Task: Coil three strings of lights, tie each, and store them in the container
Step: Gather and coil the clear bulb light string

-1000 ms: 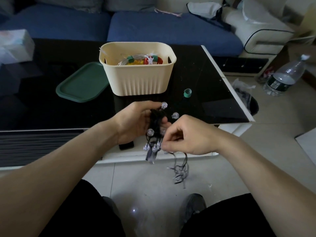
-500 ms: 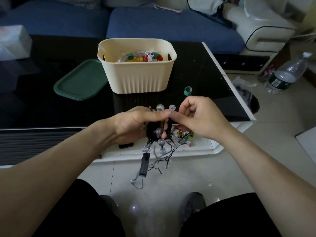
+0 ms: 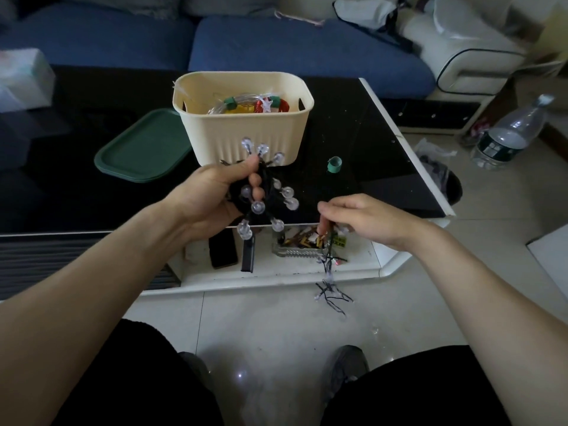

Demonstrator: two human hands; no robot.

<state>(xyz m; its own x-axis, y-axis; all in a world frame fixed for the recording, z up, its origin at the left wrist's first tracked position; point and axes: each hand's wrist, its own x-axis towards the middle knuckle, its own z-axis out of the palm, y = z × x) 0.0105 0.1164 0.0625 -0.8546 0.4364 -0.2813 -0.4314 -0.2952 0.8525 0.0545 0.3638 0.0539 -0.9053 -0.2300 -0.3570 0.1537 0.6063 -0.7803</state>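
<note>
My left hand point(image 3: 212, 195) grips a coil of black-wired string lights point(image 3: 266, 192) with clear round bulbs, held in front of the table edge. My right hand point(image 3: 359, 219) pinches the loose tail of the same string point(image 3: 329, 281), which hangs down toward the floor. A cream ribbed container point(image 3: 246, 142) stands on the black table behind the coil. Inside it lie coiled lights point(image 3: 246, 104) bound with green ties. A small green roll of tie tape point(image 3: 334, 165) sits on the table to the container's right.
A dark green lid point(image 3: 144, 149) lies left of the container on the black glass table point(image 3: 76, 179). A phone point(image 3: 222, 249) and a tray of small items point(image 3: 304, 244) sit on the lower white shelf. A water bottle point(image 3: 510, 133) stands on the floor at right. A blue sofa point(image 3: 276, 44) is behind.
My right hand moved from the coil down and to the right, drawing the loose tail out. The left hand lifted the coil slightly toward the container.
</note>
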